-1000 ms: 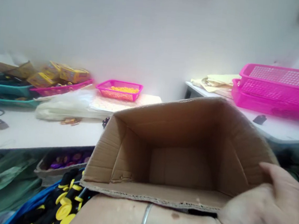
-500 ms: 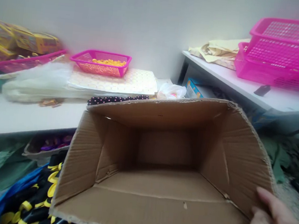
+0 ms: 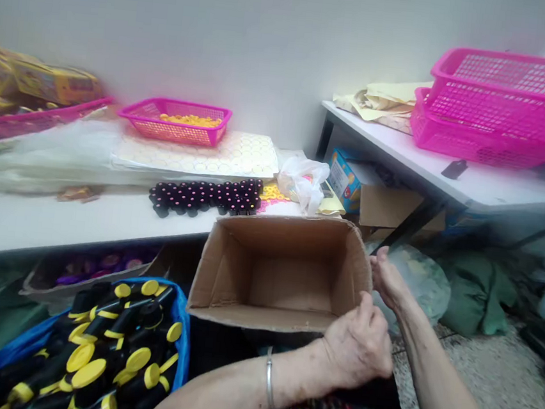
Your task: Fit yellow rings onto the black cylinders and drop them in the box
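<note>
An empty cardboard box is held above my lap, its open top facing me. My left hand, with a metal bracelet at the wrist, reaches across to the right and is closed on the box's near right edge. Beyond it, my right hand is at the outer right side of the box, thumb and fingers apart, fingertips at the wall. Left of the box stands a blue bag full of black bottle-like pieces with yellow caps.
On the white table are black pieces with pink dots, a pink basket of yellow pieces and a plastic bag. Stacked pink baskets stand on the right table. Green sacks lie on the floor.
The box has moved lower and farther from the camera. My left hand has come into view at its right edge. My right hand has shifted to the box's outer side.
</note>
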`<state>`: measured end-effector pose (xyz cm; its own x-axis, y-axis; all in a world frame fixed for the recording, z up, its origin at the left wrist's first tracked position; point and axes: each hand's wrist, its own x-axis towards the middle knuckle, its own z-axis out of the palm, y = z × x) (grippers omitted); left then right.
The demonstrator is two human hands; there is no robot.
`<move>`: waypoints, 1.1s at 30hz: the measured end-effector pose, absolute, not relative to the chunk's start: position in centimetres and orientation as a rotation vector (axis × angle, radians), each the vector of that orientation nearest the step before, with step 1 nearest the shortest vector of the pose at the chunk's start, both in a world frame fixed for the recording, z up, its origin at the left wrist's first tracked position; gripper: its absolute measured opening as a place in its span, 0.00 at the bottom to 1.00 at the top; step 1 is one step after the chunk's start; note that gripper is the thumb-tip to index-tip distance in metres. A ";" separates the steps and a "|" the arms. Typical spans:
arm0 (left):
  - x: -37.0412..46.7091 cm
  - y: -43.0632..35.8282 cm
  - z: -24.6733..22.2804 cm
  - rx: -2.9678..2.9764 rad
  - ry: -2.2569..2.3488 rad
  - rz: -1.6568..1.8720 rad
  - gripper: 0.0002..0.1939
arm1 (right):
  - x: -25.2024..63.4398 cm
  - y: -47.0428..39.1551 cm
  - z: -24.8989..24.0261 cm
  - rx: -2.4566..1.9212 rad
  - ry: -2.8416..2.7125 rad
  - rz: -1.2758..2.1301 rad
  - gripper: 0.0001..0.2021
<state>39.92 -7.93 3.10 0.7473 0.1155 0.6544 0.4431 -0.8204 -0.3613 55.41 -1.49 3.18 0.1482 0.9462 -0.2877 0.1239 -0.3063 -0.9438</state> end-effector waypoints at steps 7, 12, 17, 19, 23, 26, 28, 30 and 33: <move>39.7 -6.0 -6.0 -2.730 -0.655 -0.698 0.10 | 52.0 0.2 -1.5 -1.965 -1.114 1.339 0.12; 38.7 -6.2 -7.4 -2.904 -0.620 -0.400 0.11 | 51.6 1.1 -6.6 -2.143 -0.856 1.336 0.06; 36.7 -5.9 -4.5 -2.942 -0.653 -0.387 0.11 | 52.6 0.6 -8.9 -2.040 -0.623 1.231 0.08; 35.9 -5.7 -3.4 -2.924 -0.731 -0.408 0.12 | 52.1 0.3 -9.3 -1.983 -0.570 1.193 0.09; 34.3 -5.7 -2.0 -2.921 -0.915 -0.442 0.10 | 49.8 -0.4 -9.4 -1.884 -0.538 1.128 0.09; 32.7 -6.5 -1.5 -2.942 -1.029 -0.484 0.06 | 48.4 -1.1 -9.4 -1.829 -0.564 1.096 0.12; 31.1 -7.2 -1.5 -2.895 -1.174 -0.567 0.04 | 47.9 -1.4 -9.6 -1.806 -0.589 1.074 0.13; 29.3 -8.0 -1.7 -2.800 -1.357 -0.664 0.04 | 47.8 -1.3 -9.9 -1.799 -0.611 1.055 0.14; 26.5 -8.2 -2.0 -2.684 -1.651 -0.698 0.07 | 48.4 0.2 -10.4 -1.827 -0.634 1.052 0.15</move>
<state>26.53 -8.22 -2.03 0.3841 0.8677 0.3156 0.8307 -0.4739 0.2921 48.40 0.21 -10.42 0.5048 0.7660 -0.3980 -0.0056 -0.4582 -0.8888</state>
